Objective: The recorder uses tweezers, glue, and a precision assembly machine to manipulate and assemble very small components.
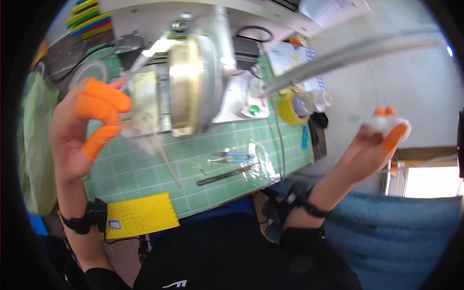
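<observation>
My left hand point(82, 123), with orange finger covers, is at the left beside a bench machine with a wide pale-gold wheel point(185, 87). Its thumb and fingertips press together; whatever lies between them is hidden by blur. A thin wooden stick point(166, 162) slants over the green gridded mat point(140, 174) near that hand. Out to the right, past the table edge, my right hand point(365, 150) is raised and closed around a crumpled-looking white thing point(389, 124), too blurred to name. Orange covers sit on its fingers too.
Blue-handled thread snips point(237, 157) and a dark narrow strip point(227, 175) lie on the mat, by clear plastic film point(263, 169). Yellow tape point(290, 108) and clear bottles point(314, 101) stand at the right. A grey bar point(348, 55) crosses above. A yellow board point(142, 216) sits at the near edge.
</observation>
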`<control>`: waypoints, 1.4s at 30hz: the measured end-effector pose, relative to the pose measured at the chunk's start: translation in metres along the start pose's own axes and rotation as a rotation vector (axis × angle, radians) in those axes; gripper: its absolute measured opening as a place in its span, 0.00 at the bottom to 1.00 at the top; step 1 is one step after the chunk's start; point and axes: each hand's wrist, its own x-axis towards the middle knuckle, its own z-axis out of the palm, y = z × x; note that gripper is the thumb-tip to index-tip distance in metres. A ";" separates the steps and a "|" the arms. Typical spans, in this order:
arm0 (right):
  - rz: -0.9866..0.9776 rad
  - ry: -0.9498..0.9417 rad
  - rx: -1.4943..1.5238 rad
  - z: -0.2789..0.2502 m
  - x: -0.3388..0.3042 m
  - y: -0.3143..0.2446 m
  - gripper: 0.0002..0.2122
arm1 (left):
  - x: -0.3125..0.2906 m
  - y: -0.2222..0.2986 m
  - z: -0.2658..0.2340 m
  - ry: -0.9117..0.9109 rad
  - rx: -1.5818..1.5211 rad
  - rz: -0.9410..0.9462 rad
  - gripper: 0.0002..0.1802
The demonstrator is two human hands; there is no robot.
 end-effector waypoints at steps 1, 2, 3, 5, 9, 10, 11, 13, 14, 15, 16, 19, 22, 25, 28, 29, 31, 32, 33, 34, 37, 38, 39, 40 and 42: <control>-0.114 -0.012 -0.151 -0.023 0.024 -0.002 0.17 | -0.002 0.002 0.001 0.022 0.003 -0.045 0.08; -0.121 0.001 -0.374 -0.033 0.037 0.004 0.14 | -0.002 -0.001 0.005 0.044 0.010 -0.096 0.08; -0.117 0.014 -0.588 -0.041 0.046 0.012 0.12 | -0.002 -0.003 0.008 0.030 -0.001 -0.085 0.08; -0.010 -0.070 -0.710 -0.061 0.056 0.036 0.09 | 0.000 -0.006 0.009 0.046 -0.004 -0.108 0.08; 0.042 -0.121 -0.700 -0.065 0.051 0.071 0.11 | 0.007 -0.001 0.005 0.033 0.014 -0.107 0.08; 0.111 -0.172 -0.702 -0.068 0.049 0.078 0.12 | 0.007 -0.002 0.005 0.039 -0.007 -0.106 0.08; 0.176 -0.225 -0.700 -0.070 0.048 0.085 0.13 | 0.007 -0.003 0.006 0.047 -0.026 -0.103 0.08; 0.257 -0.255 -0.706 -0.071 0.040 0.087 0.17 | 0.007 0.001 0.007 0.059 -0.021 -0.101 0.08; 0.348 -0.289 -0.728 -0.070 0.035 0.086 0.20 | 0.009 0.006 0.004 0.064 -0.033 -0.104 0.07; 0.304 -0.259 -0.773 -0.072 0.027 0.078 0.23 | 0.012 0.011 0.004 0.062 -0.013 -0.108 0.07; 0.263 -0.227 -0.818 -0.077 0.015 0.069 0.26 | 0.013 0.014 0.004 0.060 0.006 -0.115 0.07; 0.458 -0.444 -0.836 -0.068 -0.016 0.022 0.19 | 0.010 0.008 0.005 0.084 0.072 -0.087 0.07; 0.625 -1.076 -0.675 -0.008 -0.062 -0.026 0.12 | 0.010 0.012 0.006 0.052 0.020 -0.079 0.08; 0.238 -1.236 -0.575 0.014 -0.123 -0.015 0.14 | 0.005 0.025 0.004 0.067 0.044 -0.073 0.09; 0.354 -1.323 -0.725 0.031 -0.145 -0.003 0.13 | 0.010 0.016 0.005 0.084 0.029 -0.088 0.09; 0.316 -1.346 -0.772 0.030 -0.152 -0.001 0.13 | 0.009 0.016 0.006 0.085 0.035 -0.081 0.09; 0.264 -1.370 -0.819 0.031 -0.157 0.002 0.12 | 0.007 0.014 0.009 0.087 0.008 -0.065 0.10; 0.231 -1.396 -0.832 0.032 -0.159 0.001 0.11 | 0.007 0.015 0.008 0.092 0.010 -0.063 0.10; 0.200 -1.424 -0.846 0.034 -0.161 0.000 0.11 | 0.007 0.015 0.006 0.074 0.017 -0.058 0.10; 0.200 -1.429 -0.847 0.035 -0.162 0.002 0.11 | 0.006 0.016 0.005 0.056 0.022 -0.056 0.10; 0.318 -1.582 -0.847 0.038 -0.157 0.010 0.13 | 0.002 0.016 0.004 0.074 -0.006 -0.087 0.09; 0.314 -1.584 -0.794 0.039 -0.151 0.011 0.13 | 0.006 0.015 0.003 0.083 -0.012 -0.107 0.09; 0.323 -1.591 -0.735 0.038 -0.146 0.011 0.12 | 0.010 0.014 0.002 0.073 -0.002 -0.080 0.09; 0.276 -1.608 -0.551 0.039 -0.134 0.011 0.09 | 0.011 0.015 0.003 0.062 0.012 -0.060 0.09; 0.515 -1.512 -0.390 0.058 -0.096 -0.019 0.07 | 0.014 0.012 0.004 0.058 -0.005 -0.073 0.09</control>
